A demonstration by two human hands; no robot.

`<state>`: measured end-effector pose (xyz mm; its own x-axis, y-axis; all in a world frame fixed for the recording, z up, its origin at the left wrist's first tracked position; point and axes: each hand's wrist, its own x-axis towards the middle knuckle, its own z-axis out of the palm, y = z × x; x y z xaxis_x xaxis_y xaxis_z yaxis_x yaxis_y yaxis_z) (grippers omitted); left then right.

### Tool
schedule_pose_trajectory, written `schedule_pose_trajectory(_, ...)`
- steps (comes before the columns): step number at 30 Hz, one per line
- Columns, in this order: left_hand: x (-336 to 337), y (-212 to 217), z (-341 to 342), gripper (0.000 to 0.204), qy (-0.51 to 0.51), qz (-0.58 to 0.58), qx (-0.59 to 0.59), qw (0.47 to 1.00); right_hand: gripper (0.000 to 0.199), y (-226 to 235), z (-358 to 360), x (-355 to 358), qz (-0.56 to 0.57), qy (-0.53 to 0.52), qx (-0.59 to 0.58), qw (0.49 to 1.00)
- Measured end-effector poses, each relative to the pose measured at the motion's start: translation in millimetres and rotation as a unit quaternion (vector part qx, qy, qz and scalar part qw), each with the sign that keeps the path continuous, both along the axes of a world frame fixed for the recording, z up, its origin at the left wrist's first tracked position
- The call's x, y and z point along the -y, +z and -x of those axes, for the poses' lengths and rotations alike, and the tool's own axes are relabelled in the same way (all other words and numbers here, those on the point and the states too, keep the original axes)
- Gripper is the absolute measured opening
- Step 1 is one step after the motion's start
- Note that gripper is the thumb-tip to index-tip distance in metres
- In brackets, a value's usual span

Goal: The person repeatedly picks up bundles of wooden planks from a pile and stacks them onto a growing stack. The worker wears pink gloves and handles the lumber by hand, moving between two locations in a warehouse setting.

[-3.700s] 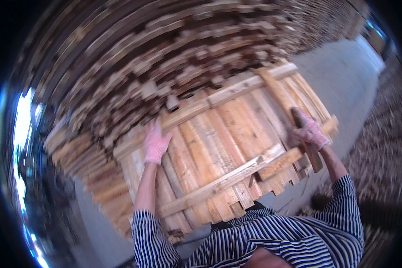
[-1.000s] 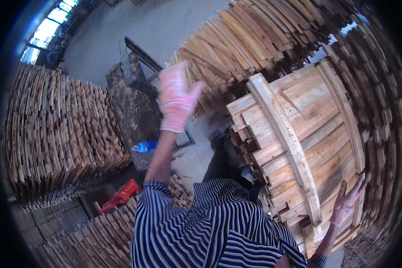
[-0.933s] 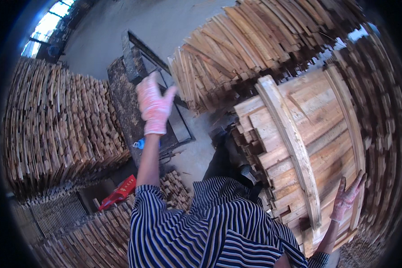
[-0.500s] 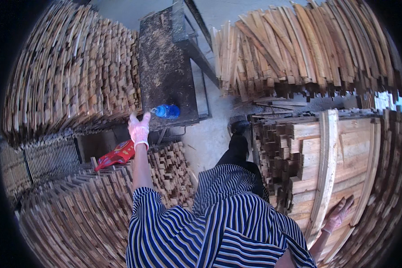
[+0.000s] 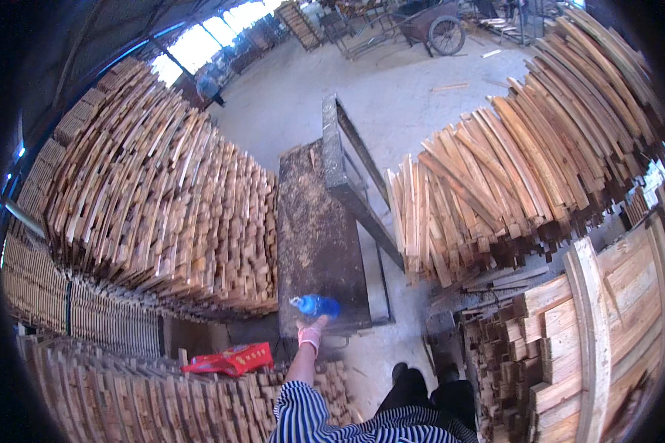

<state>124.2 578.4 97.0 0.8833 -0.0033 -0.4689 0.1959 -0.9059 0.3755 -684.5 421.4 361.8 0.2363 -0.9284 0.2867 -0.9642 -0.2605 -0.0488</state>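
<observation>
A blue plastic bottle (image 5: 321, 306) lies on its side at the near end of a dark bench (image 5: 314, 244), its neck pointing left. My left hand (image 5: 310, 332), in a pale pink glove, is at the bottle's near side with thumb and fingers apart. Whether the fingertips touch the bottle I cannot tell. My left arm, in a striped sleeve, comes up from the lower edge. My right hand is out of the picture.
A red plastic bag (image 5: 233, 359) lies on stacked wood strips (image 5: 155, 399) at the near left. Tall wood stacks (image 5: 162, 214) stand left of the bench, and long strips (image 5: 510, 170) lie to its right. A metal frame (image 5: 336, 148) rises beside the bench. Wooden panels (image 5: 569, 354) stand near right.
The view has tilted up, showing more of the floor beyond. My left hand has come up against or close beside the bottle. My right hand has left the picture.
</observation>
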Motion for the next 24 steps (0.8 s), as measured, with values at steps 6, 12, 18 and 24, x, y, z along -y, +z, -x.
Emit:
schedule_pose_trajectory(6, 48.9, -92.8, -7.3, 0.145, 0.208, 0.085, 0.147, 0.963, 0.041, -224.0, -246.2, -28.7, -0.24, -0.016, 0.226, 0.944)
schedule_pose_trajectory(12, 8.1, -181.0, -45.4, 0.128, 0.046, 0.349, 0.382, 0.855, 0.049, -478.5, -328.3, -164.3, -0.355, -0.074, 0.242, 0.9)
schedule_pose_trajectory(18, 3.5, -228.1, -67.8, 0.129, -0.053, 0.484, 0.292, 0.823, 0.058, -545.1, -330.7, -271.7, -0.35, -0.172, 0.187, 0.901)
schedule_pose_trajectory(24, -11.3, -217.9, -85.3, 0.119, -0.092, 0.569, 0.234, 0.783, 0.066, -532.4, -339.5, -274.5, -0.315, -0.142, 0.172, 0.923)
